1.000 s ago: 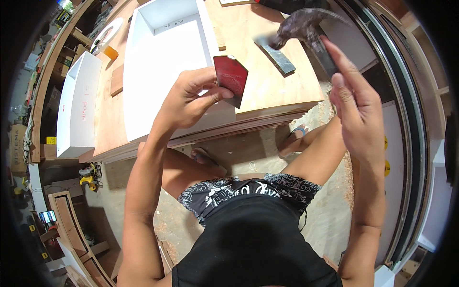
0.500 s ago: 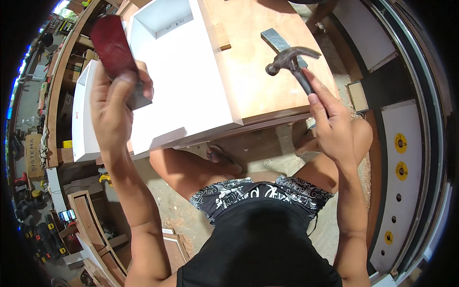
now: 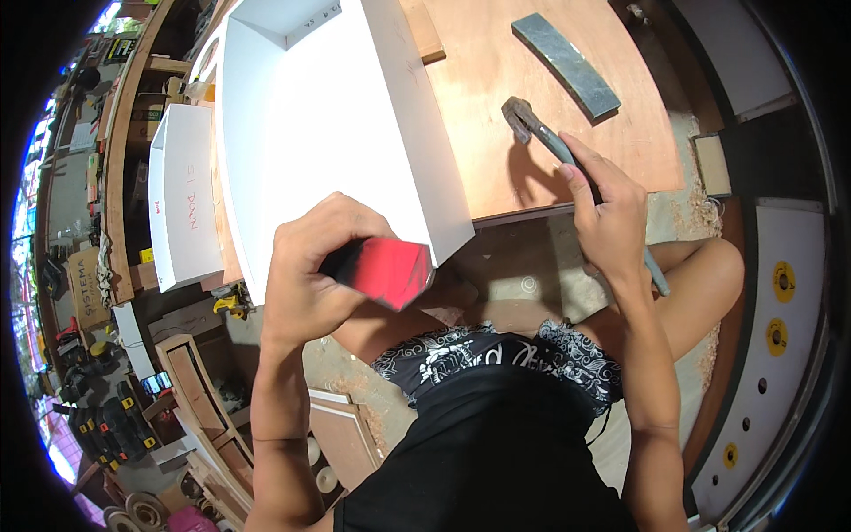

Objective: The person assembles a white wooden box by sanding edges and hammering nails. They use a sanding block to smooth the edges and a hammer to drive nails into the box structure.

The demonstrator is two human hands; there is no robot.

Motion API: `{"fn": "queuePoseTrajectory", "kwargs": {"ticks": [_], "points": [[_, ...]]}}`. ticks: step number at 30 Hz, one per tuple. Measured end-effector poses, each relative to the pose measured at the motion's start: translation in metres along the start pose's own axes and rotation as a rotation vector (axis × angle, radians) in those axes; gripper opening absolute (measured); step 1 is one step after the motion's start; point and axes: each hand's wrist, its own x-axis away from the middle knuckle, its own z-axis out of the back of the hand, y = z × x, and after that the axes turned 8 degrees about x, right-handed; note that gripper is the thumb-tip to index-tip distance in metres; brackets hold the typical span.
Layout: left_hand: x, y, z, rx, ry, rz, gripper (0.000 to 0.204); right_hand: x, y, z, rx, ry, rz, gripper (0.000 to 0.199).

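Observation:
My left hand [image 3: 310,266] is closed round a red-and-black block [image 3: 394,270]. Its red face, smeared a little by motion, points toward my right; my fingers and palm hide much of the rest. It is held above the near right corner of an open white box [image 3: 443,177]. In my right hand [image 3: 612,213] is a claw hammer [image 3: 554,146], gripped partway along its dark handle, with the metal head raised over the wooden tabletop [image 3: 483,115]. A flat grey stone-like bar [image 3: 567,66] lies on that top, beyond the hammer and apart from it.
A smaller white box [image 3: 186,195] stands left of the large one. A short wood piece [image 3: 421,31] lies by the box's right wall. Below are my bent legs and wood shavings. Shelves with tools line the left; a white panel with yellow discs [image 3: 776,337] stands right.
My left hand has swung the block down and to the right, turning its red face sideways. My right hand has turned the hammer, so its head points differently and no longer covers the grey bar.

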Motion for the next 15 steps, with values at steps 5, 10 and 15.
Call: {"fn": "queuePoseTrajectory", "kwargs": {"ticks": [5,10,15], "points": [[-0.005,-0.002,0.007,-0.121,-0.114,-0.192,0.031,-0.004,0.004,-0.007,-0.052,-0.015,-0.080,0.028],[-0.009,0.000,0.000,-0.111,-0.110,-0.184,0.031,-0.008,0.013,-0.017,-0.073,-0.017,-0.136,0.028],[-0.012,0.000,-0.004,-0.091,-0.113,-0.184,0.030,-0.012,0.016,-0.019,-0.158,-0.040,-0.267,0.029]]}}
